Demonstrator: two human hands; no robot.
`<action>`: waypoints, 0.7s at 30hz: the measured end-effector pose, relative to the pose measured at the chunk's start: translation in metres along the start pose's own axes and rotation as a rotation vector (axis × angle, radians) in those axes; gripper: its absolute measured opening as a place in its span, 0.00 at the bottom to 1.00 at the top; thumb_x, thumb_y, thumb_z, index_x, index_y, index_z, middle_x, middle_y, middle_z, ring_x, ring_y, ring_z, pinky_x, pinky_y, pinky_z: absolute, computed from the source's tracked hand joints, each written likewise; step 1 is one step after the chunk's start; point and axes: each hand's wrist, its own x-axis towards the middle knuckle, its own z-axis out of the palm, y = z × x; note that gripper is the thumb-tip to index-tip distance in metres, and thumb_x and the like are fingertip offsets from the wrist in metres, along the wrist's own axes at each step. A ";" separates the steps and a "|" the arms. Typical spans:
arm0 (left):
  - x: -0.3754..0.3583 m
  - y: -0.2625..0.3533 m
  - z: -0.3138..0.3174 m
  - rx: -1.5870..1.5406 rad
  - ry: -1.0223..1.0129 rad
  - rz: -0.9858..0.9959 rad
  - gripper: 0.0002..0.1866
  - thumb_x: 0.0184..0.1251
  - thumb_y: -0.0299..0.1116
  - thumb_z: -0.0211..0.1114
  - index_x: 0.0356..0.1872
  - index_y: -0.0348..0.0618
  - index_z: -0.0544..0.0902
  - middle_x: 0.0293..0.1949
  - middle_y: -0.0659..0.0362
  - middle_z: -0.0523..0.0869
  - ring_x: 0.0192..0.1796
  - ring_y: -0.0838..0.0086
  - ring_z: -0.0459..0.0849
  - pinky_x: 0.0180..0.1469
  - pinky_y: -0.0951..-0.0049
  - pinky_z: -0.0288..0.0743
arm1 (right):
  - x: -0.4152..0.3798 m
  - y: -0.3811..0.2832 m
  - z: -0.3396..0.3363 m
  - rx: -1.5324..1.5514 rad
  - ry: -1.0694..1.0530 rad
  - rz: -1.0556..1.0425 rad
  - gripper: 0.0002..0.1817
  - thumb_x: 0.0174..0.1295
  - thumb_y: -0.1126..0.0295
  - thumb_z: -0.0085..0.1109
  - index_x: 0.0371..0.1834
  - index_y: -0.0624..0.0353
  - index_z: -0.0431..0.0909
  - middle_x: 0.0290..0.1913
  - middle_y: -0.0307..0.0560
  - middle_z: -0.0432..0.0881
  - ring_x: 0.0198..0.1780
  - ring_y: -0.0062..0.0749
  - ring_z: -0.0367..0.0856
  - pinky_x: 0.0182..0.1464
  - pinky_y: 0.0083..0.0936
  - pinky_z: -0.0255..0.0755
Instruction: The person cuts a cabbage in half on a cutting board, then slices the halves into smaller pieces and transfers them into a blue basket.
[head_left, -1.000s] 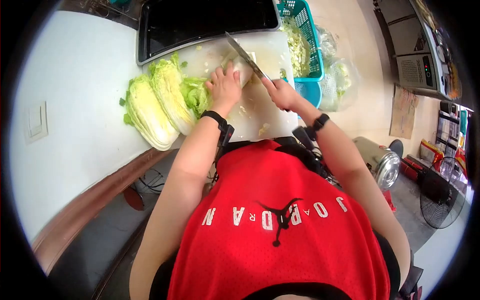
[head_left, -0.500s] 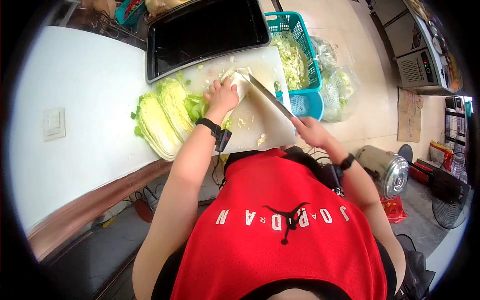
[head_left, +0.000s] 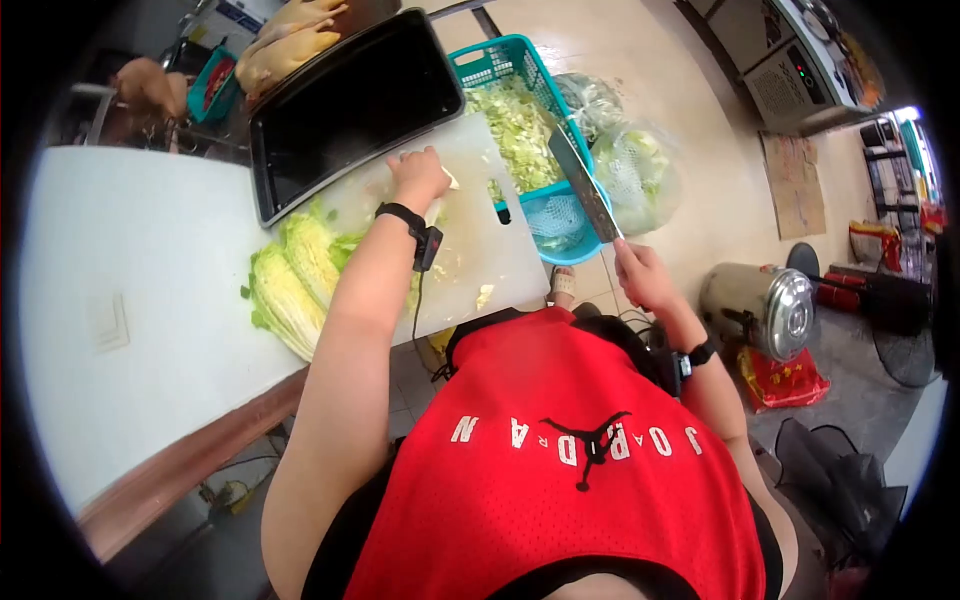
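My right hand (head_left: 645, 277) grips the handle of a kitchen knife (head_left: 585, 185), its broad blade slanting up past the right side of the teal basket, off the board. On the white cutting board (head_left: 480, 250), my left hand (head_left: 418, 176) curls its fingers over a pale piece of napa cabbage (head_left: 452, 181), which it mostly hides. Left of that hand, cut napa cabbage halves (head_left: 285, 290) lie on the counter at the board's edge. Small scraps are scattered over the board. Shredded cabbage (head_left: 515, 130) fills much of the teal basket (head_left: 545, 75).
A black tray (head_left: 350, 110) sits along the board's far side, with plucked poultry (head_left: 285, 50) behind it. Below the basket is a blue basin (head_left: 575, 250) holding a net bag. Plastic bags of vegetables (head_left: 640, 180) and a metal pot (head_left: 765, 310) stand on the floor.
The knife has left the cabbage and swung right, away from the board. My left hand stays on the cabbage piece, now nearer the tray. The view has shifted.
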 end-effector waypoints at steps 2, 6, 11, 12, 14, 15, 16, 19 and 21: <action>0.002 0.006 -0.004 0.039 -0.025 -0.003 0.23 0.61 0.41 0.67 0.56 0.44 0.85 0.57 0.51 0.88 0.67 0.54 0.79 0.73 0.40 0.53 | -0.002 0.010 -0.008 0.036 0.055 0.012 0.29 0.80 0.45 0.45 0.25 0.57 0.72 0.19 0.35 0.70 0.16 0.19 0.65 0.18 0.23 0.60; 0.006 0.019 -0.007 -0.060 -0.007 0.116 0.20 0.64 0.45 0.67 0.53 0.48 0.87 0.57 0.51 0.88 0.64 0.56 0.81 0.72 0.36 0.53 | -0.005 0.023 -0.020 0.097 0.074 0.029 0.29 0.80 0.45 0.46 0.26 0.57 0.72 0.19 0.34 0.69 0.15 0.20 0.63 0.17 0.23 0.59; -0.018 0.063 -0.009 -0.369 -0.020 0.332 0.23 0.64 0.53 0.68 0.53 0.51 0.87 0.52 0.52 0.90 0.59 0.56 0.85 0.68 0.41 0.57 | -0.001 0.033 -0.027 0.151 0.112 0.011 0.28 0.80 0.45 0.46 0.27 0.56 0.72 0.19 0.34 0.68 0.15 0.19 0.63 0.17 0.23 0.57; -0.024 0.075 -0.006 -0.456 -0.027 0.365 0.23 0.64 0.54 0.68 0.52 0.51 0.87 0.51 0.53 0.90 0.57 0.56 0.85 0.68 0.41 0.56 | -0.001 0.032 -0.026 0.148 0.106 0.011 0.28 0.80 0.45 0.46 0.27 0.56 0.72 0.19 0.34 0.68 0.15 0.19 0.63 0.17 0.23 0.57; -0.040 0.096 -0.005 -0.546 -0.114 0.398 0.26 0.65 0.54 0.68 0.56 0.48 0.85 0.56 0.52 0.87 0.61 0.56 0.82 0.68 0.44 0.58 | -0.001 0.027 -0.025 0.134 0.151 0.031 0.28 0.79 0.45 0.46 0.26 0.56 0.71 0.18 0.34 0.68 0.14 0.20 0.63 0.16 0.23 0.57; -0.047 0.106 -0.003 -0.550 -0.110 0.382 0.26 0.65 0.54 0.68 0.56 0.48 0.85 0.56 0.52 0.87 0.61 0.56 0.82 0.68 0.44 0.58 | 0.000 0.026 -0.025 0.126 0.137 0.027 0.28 0.79 0.45 0.46 0.26 0.56 0.71 0.18 0.34 0.68 0.14 0.20 0.63 0.16 0.23 0.57; -0.052 0.112 0.000 -0.489 0.032 0.349 0.28 0.64 0.55 0.69 0.59 0.48 0.83 0.59 0.52 0.84 0.64 0.56 0.79 0.68 0.48 0.60 | 0.002 0.026 -0.025 0.133 0.139 0.045 0.28 0.79 0.45 0.46 0.26 0.56 0.71 0.18 0.35 0.68 0.13 0.21 0.63 0.15 0.23 0.57; -0.069 0.094 0.005 -0.507 0.234 0.270 0.32 0.63 0.54 0.69 0.63 0.45 0.79 0.64 0.52 0.79 0.68 0.55 0.73 0.68 0.51 0.63 | 0.004 0.015 -0.019 0.108 0.099 0.075 0.29 0.79 0.45 0.46 0.26 0.56 0.71 0.17 0.35 0.67 0.12 0.22 0.64 0.14 0.24 0.56; -0.080 0.069 0.004 -0.584 0.363 0.233 0.34 0.63 0.49 0.69 0.66 0.43 0.75 0.65 0.51 0.76 0.70 0.54 0.71 0.69 0.51 0.64 | 0.006 0.007 -0.013 0.064 0.084 0.097 0.29 0.80 0.45 0.46 0.25 0.56 0.70 0.16 0.36 0.66 0.12 0.23 0.64 0.14 0.24 0.56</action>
